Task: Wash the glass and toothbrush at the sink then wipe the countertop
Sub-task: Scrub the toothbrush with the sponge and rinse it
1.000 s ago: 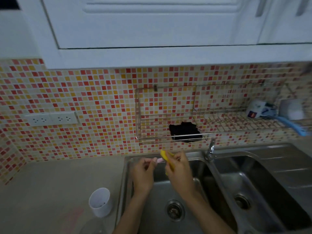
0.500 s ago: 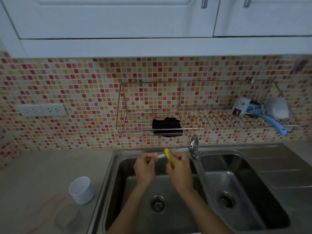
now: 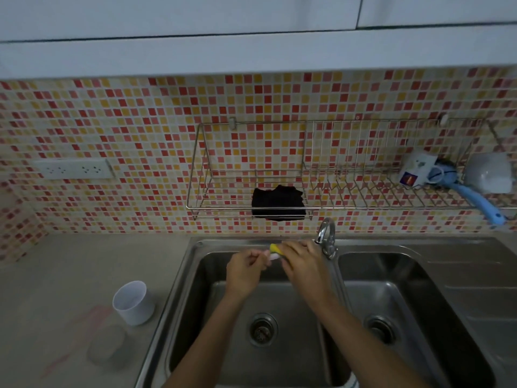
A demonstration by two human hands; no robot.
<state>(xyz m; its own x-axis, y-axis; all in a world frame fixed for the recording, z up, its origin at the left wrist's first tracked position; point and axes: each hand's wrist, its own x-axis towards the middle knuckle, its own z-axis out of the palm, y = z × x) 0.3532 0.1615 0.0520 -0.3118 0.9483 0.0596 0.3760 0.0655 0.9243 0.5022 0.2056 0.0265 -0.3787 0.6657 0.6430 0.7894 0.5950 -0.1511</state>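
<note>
Over the left sink basin [image 3: 212,278], my left hand [image 3: 244,271] pinches a pale pink toothbrush [image 3: 272,256] by its handle. My right hand [image 3: 303,266] grips a yellow sponge [image 3: 275,248] and presses it against the toothbrush, whose head is hidden behind the sponge and fingers. A clear glass [image 3: 107,347] stands on the grey countertop [image 3: 70,275] at the lower left, faint and hard to make out. The tap [image 3: 326,236] is just right of my right hand; I see no running water.
A white cup [image 3: 133,302] stands on the counter left of the sink. A black cloth [image 3: 277,203] hangs from the wire wall rack [image 3: 349,189], which also holds mugs [image 3: 416,169] and a blue-handled brush [image 3: 475,200]. Pink smears [image 3: 92,317] mark the counter. The right basin [image 3: 405,303] adjoins.
The view has tilted down and shifted right. Both hands stay together above the left basin, the sponge still against the toothbrush.
</note>
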